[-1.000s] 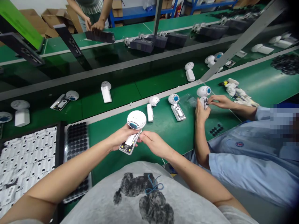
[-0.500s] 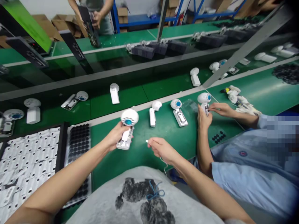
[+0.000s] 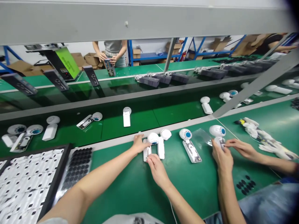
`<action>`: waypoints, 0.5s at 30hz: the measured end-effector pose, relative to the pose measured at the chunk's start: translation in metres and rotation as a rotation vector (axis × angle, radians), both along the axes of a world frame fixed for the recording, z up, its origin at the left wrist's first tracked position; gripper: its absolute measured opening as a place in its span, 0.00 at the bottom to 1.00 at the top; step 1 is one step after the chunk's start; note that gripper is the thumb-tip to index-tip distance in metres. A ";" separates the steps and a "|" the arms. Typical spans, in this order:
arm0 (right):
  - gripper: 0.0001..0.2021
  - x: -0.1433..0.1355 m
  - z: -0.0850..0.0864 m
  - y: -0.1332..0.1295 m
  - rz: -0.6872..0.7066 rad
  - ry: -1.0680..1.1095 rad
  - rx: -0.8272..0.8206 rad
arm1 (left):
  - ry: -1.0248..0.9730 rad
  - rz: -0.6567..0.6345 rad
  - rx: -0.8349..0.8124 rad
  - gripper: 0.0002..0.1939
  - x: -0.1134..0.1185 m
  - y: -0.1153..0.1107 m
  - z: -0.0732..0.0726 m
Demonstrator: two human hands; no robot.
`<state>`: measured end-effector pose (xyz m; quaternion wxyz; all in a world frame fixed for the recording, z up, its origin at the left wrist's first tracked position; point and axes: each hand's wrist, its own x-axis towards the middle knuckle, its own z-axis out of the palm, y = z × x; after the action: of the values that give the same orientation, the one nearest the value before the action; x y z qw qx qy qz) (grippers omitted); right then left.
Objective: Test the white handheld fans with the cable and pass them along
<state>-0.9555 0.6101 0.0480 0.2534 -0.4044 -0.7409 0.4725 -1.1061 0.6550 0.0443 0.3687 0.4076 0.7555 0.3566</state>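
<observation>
A white handheld fan (image 3: 153, 137) with a round, blue-centred head lies at the table's back edge, its handle opened up. My left hand (image 3: 139, 144) grips it from the left, the thumb just below the head. My right hand (image 3: 157, 169) is closed in a pinch at the lower end of the handle, on the plug of a white cable (image 3: 172, 210) that trails down behind the wrist. Whether the plug sits in the fan is hidden by the fingers. Touching on the right or very close is another white fan (image 3: 161, 147); an opened fan (image 3: 192, 151) lies farther right.
A co-worker's hands (image 3: 223, 155) hold a fan at the right. A black-framed tray (image 3: 67, 155) of white parts and a sheet of black discs (image 3: 80, 160) lie left. Beyond the rail, a conveyor (image 3: 144, 115) carries several fans. A slanted metal post (image 3: 257, 82) rises at right.
My left hand has moved the fan forward and right, down to the table beside the other fan. My right hand has brought the cable's plug to its lower end. The view has tilted up.
</observation>
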 end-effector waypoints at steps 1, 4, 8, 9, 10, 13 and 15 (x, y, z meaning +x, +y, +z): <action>0.14 0.000 -0.002 0.003 -0.016 0.005 -0.006 | 0.067 0.017 0.045 0.34 -0.013 0.006 0.004; 0.14 0.003 -0.003 0.009 -0.050 0.001 -0.037 | 0.259 0.191 0.185 0.38 -0.059 0.034 0.021; 0.14 0.006 0.003 0.011 -0.050 -0.017 -0.066 | -0.019 0.468 0.088 0.39 -0.106 0.086 0.028; 0.15 0.007 0.005 0.010 -0.048 -0.021 -0.070 | -0.115 0.478 0.044 0.36 -0.113 0.097 0.026; 0.15 0.008 0.007 0.010 -0.046 -0.025 -0.073 | -0.196 0.460 0.009 0.31 -0.118 0.107 0.022; 0.15 0.013 0.012 0.010 -0.044 -0.034 -0.086 | -0.386 0.356 -0.032 0.19 -0.121 0.121 0.013; 0.14 0.015 0.017 0.010 -0.051 -0.033 -0.087 | -0.460 0.303 -0.028 0.16 -0.118 0.114 0.013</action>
<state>-0.9407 0.6197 0.0654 0.2351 -0.4414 -0.7134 0.4908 -1.2243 0.7691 0.0577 0.4788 0.1932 0.7089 0.4805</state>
